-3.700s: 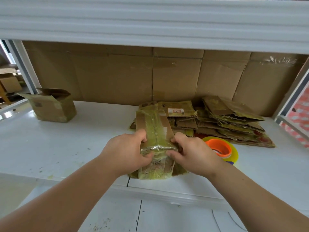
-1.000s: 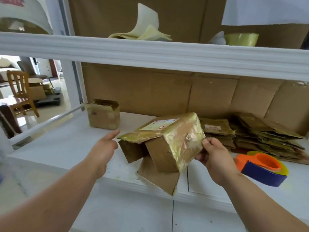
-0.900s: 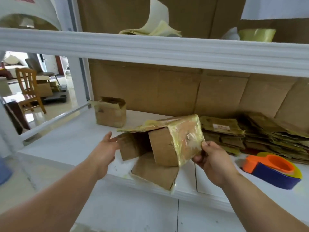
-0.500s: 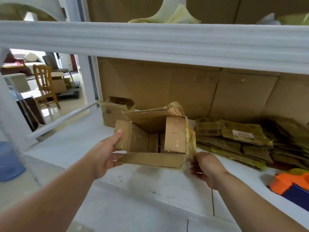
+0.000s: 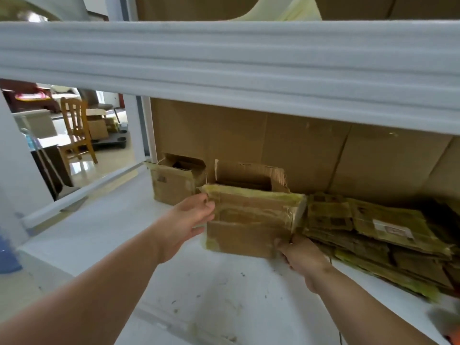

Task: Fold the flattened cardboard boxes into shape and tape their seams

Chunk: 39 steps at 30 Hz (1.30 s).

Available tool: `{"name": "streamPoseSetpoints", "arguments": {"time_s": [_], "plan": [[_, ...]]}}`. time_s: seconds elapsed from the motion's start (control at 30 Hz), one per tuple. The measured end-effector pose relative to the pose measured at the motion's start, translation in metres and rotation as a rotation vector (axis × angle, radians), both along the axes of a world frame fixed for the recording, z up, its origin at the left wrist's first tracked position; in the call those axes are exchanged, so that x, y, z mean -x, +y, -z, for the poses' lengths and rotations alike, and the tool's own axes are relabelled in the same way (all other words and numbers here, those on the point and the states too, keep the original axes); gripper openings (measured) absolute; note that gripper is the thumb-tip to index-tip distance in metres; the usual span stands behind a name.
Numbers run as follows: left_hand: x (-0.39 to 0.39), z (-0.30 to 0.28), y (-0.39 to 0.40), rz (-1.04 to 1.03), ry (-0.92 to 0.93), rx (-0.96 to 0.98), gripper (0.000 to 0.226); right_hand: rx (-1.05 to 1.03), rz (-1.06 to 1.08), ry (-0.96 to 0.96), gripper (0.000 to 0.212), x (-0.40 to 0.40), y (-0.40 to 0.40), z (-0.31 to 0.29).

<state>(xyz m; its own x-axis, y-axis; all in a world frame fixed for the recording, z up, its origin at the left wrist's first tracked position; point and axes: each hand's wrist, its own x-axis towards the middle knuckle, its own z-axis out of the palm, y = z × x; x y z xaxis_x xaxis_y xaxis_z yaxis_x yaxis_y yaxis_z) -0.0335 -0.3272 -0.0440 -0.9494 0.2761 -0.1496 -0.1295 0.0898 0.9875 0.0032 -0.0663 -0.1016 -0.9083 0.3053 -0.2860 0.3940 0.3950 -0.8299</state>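
A small brown cardboard box (image 5: 249, 220), wrapped in yellowed tape, stands upright on the white shelf (image 5: 112, 225) with its top flaps open. My left hand (image 5: 186, 220) lies flat against the box's left side, fingers straight. My right hand (image 5: 301, 255) grips the box's lower right corner. A stack of flattened boxes (image 5: 373, 232) lies just to the right of it. Another folded box (image 5: 174, 180) with open flaps stands behind and to the left, close to the one I hold.
A thick white shelf beam (image 5: 224, 66) runs across overhead. Brown cardboard sheets (image 5: 298, 150) line the back of the shelf. Left of the shelf post, a room with a wooden chair (image 5: 77, 130) is visible. An orange object's edge (image 5: 453, 338) shows at the bottom right.
The box was tipped from lying on its side to standing upright and moved left and back, next to the other folded box. The view shifted left; the tape dispenser left the frame.
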Motion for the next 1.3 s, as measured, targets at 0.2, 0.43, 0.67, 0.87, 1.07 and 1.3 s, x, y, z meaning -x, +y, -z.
{"name": "streamPoseSetpoints", "arguments": {"time_s": [0.2, 0.43, 0.67, 0.87, 1.07, 1.3], "plan": [[0.048, 0.014, -0.013, 0.059, 0.109, 0.167, 0.085, 0.048, 0.021, 0.083, 0.049, 0.031, -0.030, -0.001], [0.100, 0.031, -0.041, 0.147, 0.172, 0.294, 0.054, 0.054, 0.044, 0.070, 0.039, 0.066, -0.067, -0.003], [0.141, 0.023, -0.057, 0.213, 0.097, 0.303, 0.083, 0.094, 0.036, 0.078, 0.058, 0.091, -0.086, -0.007], [0.159, 0.025, -0.052, 0.272, 0.107, 0.369, 0.080, 0.132, -0.002, 0.143, 0.063, 0.093, -0.088, -0.011], [0.142, 0.030, -0.038, 0.220, 0.145, 0.482, 0.087, -0.117, -0.007, 0.048, 0.062, 0.072, -0.071, -0.009], [0.119, 0.034, -0.004, -0.020, 0.150, 0.504, 0.085, -0.379, -0.046, 0.078, 0.044, 0.022, -0.021, -0.021]]}}
